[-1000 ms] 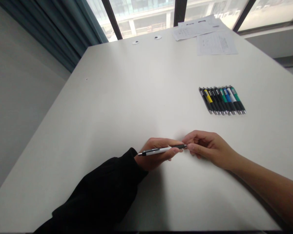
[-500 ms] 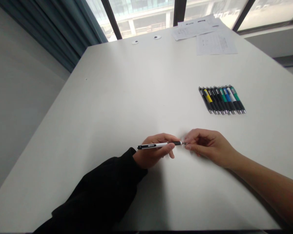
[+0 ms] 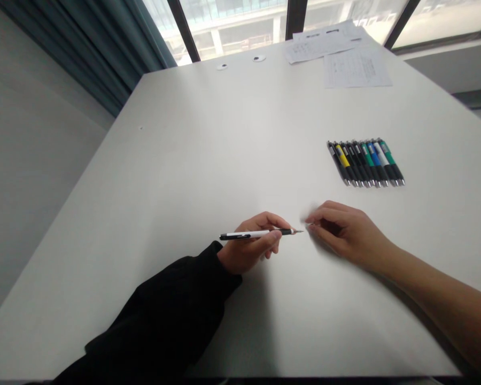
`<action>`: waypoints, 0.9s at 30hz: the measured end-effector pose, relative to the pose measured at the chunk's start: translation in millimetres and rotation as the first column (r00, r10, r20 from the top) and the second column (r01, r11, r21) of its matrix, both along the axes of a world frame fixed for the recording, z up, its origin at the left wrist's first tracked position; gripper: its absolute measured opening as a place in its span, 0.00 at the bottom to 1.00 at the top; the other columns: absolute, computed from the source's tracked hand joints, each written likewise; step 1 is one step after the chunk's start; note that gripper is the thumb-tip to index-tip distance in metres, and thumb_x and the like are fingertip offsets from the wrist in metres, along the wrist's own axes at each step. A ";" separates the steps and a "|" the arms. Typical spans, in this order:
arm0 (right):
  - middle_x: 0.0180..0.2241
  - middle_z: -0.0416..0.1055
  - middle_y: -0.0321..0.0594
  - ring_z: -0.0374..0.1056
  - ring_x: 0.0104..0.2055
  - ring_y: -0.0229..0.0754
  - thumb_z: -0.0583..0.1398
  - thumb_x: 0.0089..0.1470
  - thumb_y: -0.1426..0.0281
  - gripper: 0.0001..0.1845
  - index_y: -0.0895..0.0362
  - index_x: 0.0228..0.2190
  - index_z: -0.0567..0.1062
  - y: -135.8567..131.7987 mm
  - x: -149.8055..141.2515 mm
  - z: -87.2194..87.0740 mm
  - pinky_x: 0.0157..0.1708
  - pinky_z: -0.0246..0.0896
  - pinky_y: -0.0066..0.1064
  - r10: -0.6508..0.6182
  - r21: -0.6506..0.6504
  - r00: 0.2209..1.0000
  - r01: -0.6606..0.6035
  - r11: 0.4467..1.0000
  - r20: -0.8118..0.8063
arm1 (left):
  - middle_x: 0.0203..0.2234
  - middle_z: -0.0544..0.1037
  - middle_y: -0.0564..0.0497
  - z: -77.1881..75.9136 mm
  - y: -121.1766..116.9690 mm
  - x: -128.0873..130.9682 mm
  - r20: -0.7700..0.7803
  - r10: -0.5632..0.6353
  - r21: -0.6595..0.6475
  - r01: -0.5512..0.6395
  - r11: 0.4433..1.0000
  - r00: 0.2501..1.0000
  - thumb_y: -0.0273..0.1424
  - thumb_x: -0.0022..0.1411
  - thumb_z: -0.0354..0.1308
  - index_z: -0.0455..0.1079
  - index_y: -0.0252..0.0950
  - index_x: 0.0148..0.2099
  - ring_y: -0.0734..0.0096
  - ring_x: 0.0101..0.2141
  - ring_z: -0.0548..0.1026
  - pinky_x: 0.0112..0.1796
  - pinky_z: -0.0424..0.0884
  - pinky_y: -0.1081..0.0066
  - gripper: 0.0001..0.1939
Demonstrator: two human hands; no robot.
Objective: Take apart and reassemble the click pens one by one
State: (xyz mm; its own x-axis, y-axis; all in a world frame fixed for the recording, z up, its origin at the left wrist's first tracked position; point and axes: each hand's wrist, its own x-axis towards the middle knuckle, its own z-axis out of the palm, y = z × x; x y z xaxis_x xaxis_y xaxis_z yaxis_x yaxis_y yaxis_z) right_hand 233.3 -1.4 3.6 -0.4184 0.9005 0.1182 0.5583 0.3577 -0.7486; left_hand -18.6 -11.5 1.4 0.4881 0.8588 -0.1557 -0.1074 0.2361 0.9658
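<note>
My left hand [image 3: 251, 245], in a black sleeve, is closed around a white pen [image 3: 252, 234] with a black grip. It holds the pen level just above the white table [image 3: 208, 149]. The pen's thin point faces right and is bare. My right hand [image 3: 344, 231] is a short gap to the right of that point, slightly blurred. Its thumb and fingers are pinched on a tiny piece that looks like the pen's metal tip [image 3: 310, 224].
A neat row of several pens [image 3: 364, 163] with black, yellow, green, blue and white barrels lies to the right, further back. Printed paper sheets [image 3: 344, 56] lie at the far edge by the window. Two small round discs [image 3: 240, 62] sit at the back.
My right hand was at the pen's front end and has drawn away to the right, leaving a gap. The pen's silver tip is gone and a thin point shows. My left hand rose slightly.
</note>
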 end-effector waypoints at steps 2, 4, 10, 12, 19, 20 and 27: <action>0.35 0.75 0.43 0.69 0.30 0.41 0.62 0.59 0.72 0.07 0.55 0.38 0.81 0.7 -1.2 -1.4 0.31 0.62 0.34 0.001 0.047 0.999 -0.002 0.999 0.034 | 0.22 0.73 0.54 -0.4 0.1 -0.5 -0.008 -0.009 0.002 0.009 1.000 1.000 0.44 0.65 0.63 0.72 0.32 0.46 0.79 0.20 0.66 0.21 0.62 0.77 0.19; 0.36 0.76 0.44 0.70 0.31 0.42 0.61 0.59 0.72 0.09 0.55 0.39 0.82 0.4 -2.3 -2.9 0.32 0.63 0.34 -0.016 0.073 0.999 0.013 0.997 0.047 | 0.22 0.73 0.54 -0.8 0.5 -1.0 -0.015 -0.020 0.005 0.020 1.000 1.000 0.43 0.65 0.63 0.72 0.32 0.46 0.79 0.20 0.66 0.21 0.62 0.77 0.19; 0.32 0.72 0.41 0.67 0.28 0.39 0.62 0.61 0.69 0.13 0.56 0.47 0.79 -5.6 -4.5 1.8 0.28 0.63 0.32 -0.036 0.088 0.999 0.038 0.995 -0.024 | 0.22 0.74 0.54 -2.2 2.0 -2.8 -0.030 -0.048 0.022 0.048 0.999 0.998 0.43 0.66 0.62 0.72 0.32 0.48 0.80 0.19 0.66 0.21 0.61 0.78 0.19; 0.30 0.70 0.39 0.65 0.27 0.38 0.62 0.63 0.68 0.10 0.56 0.45 0.78 -8.5 -5.9 5.5 0.27 0.62 0.31 0.038 0.106 0.995 -0.028 0.994 -0.092 | 0.22 0.75 0.54 -2.6 2.0 -3.2 -0.043 -0.057 0.027 0.058 0.998 0.997 0.43 0.67 0.61 0.72 0.32 0.49 0.80 0.19 0.66 0.21 0.61 0.78 0.19; 0.31 0.72 0.39 0.68 0.29 0.38 0.58 0.66 0.72 0.06 0.56 0.40 0.77 -9.6 -5.3 8.7 0.30 0.62 0.30 0.227 0.130 0.966 -0.211 0.969 -0.126 | 0.23 0.75 0.54 -0.5 1.8 -3.0 -0.061 -0.077 0.014 0.078 0.997 0.995 0.43 0.66 0.63 0.73 0.32 0.49 0.80 0.20 0.67 0.21 0.62 0.79 0.19; 0.31 0.72 0.40 0.68 0.30 0.38 0.58 0.66 0.72 0.06 0.56 0.39 0.77 -8.7 -3.8 9.2 0.30 0.61 0.30 0.228 0.122 0.965 -0.213 0.969 -0.126 | 0.23 0.76 0.54 -0.1 1.9 -3.2 -0.057 -0.076 0.010 0.076 0.997 0.996 0.43 0.65 0.63 0.73 0.32 0.49 0.80 0.20 0.67 0.21 0.62 0.79 0.19; 0.25 0.66 0.34 0.60 0.25 0.36 0.58 0.66 0.69 0.09 0.56 0.33 0.74 -3.3 11.2 16.6 0.25 0.55 0.29 0.214 0.031 0.973 -0.212 0.977 -0.088 | 0.24 0.78 0.51 2.4 2.9 -6.0 -0.017 -0.004 -0.017 0.003 1.000 1.000 0.42 0.63 0.66 0.73 0.32 0.45 0.79 0.19 0.70 0.19 0.64 0.78 0.18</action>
